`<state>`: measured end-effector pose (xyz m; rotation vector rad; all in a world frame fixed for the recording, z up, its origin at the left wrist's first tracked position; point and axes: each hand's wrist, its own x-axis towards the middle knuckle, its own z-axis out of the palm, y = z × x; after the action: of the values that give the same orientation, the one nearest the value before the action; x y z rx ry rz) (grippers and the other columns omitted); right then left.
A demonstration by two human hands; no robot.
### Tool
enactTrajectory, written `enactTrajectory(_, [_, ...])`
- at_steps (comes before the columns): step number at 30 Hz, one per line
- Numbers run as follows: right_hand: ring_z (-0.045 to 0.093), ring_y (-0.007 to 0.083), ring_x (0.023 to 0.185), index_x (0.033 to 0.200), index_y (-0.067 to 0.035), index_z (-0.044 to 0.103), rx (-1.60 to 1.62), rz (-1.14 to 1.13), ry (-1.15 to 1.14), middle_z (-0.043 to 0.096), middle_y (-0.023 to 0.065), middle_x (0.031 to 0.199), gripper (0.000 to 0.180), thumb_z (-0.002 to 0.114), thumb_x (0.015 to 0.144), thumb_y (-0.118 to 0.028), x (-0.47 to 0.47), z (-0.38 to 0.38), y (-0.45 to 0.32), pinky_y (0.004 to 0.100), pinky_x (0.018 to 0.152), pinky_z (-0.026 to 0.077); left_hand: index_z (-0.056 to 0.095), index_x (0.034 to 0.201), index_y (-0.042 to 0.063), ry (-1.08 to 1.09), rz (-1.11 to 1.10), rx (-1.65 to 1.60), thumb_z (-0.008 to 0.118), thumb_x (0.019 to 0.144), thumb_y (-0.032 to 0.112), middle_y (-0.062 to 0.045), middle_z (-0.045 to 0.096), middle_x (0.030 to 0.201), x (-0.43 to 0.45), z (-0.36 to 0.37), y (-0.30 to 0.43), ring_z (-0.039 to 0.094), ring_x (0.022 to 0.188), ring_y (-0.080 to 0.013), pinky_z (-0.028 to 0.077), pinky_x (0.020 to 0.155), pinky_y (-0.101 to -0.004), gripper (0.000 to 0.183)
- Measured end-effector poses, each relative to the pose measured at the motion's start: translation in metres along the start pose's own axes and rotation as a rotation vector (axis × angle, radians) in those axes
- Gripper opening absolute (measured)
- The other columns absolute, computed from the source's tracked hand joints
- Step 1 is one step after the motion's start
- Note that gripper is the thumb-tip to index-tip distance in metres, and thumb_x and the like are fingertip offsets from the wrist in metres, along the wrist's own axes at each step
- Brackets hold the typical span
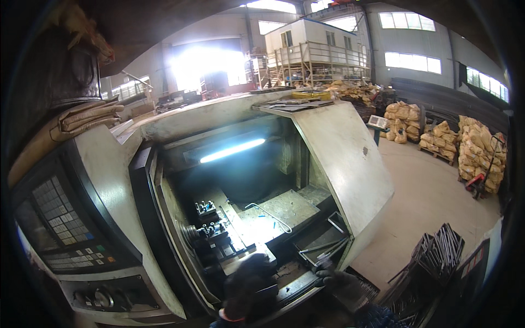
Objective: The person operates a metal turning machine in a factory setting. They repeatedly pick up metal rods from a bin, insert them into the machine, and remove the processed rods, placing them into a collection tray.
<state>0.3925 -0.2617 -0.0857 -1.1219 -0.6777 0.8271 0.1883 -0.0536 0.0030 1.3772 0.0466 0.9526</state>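
Note:
Before me the enclosure of a CNC lathe [357, 147] stands open, lit by a tube lamp [233, 151]. My left hand [252, 276], in a dark glove, is blurred at the front of the opening, below the tool slide. Its fingers and anything in them cannot be made out. My right hand [338, 283], also gloved, is at the lower right sill, close to metal rods [326, 250] in the chip tray. A shiny blur touches its fingertips; whether it is gripped is unclear. Inside are a spindle chuck [189, 232], bolted tool holders [212, 229] and a bent pale rod [270, 216] on the slide cover.
A control panel [61, 217] with keys and a handwheel [103, 297] flank the opening on the left. Bundled metal rods [441, 254] stand at lower right. Stacked sacks [480, 147] and a pallet jack [475, 184] are farther off. Flat pieces [293, 106] lie on the machine top.

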Motion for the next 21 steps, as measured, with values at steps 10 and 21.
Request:
enactTrajectory(10, [0.073, 0.0213, 0.076, 0.121, 0.003, 0.065, -0.007, -0.308, 0.138, 0.076, 0.0173, 0.09, 0.035, 0.066, 0.099, -0.024, 0.107, -0.084, -0.051, 0.0279, 0.061, 0.053, 0.059, 0.134, 0.005, 0.759, -0.034, 0.682, 0.065, 0.099, 0.039, -0.002, 0.063, 0.084, -0.006, -0.135, -0.017, 0.061, 0.062, -0.0096, 0.051, 0.053, -0.0251, 0.049])
enactTrajectory(21, [0.065, 0.0177, 0.055, 0.111, 0.003, 0.068, 0.043, -0.234, 0.093, 0.073, 0.0167, 0.076, 0.045, 0.066, 0.097, -0.04, 0.16, -0.132, -0.055, 0.0287, 0.049, 0.049, 0.065, 0.124, 0.011, 0.945, -0.024, 0.411, 0.066, 0.098, 0.035, -0.01, 0.072, 0.096, -0.014, -0.125, -0.001, 0.066, 0.054, -0.0226, 0.054, 0.044, -0.0369, 0.036])
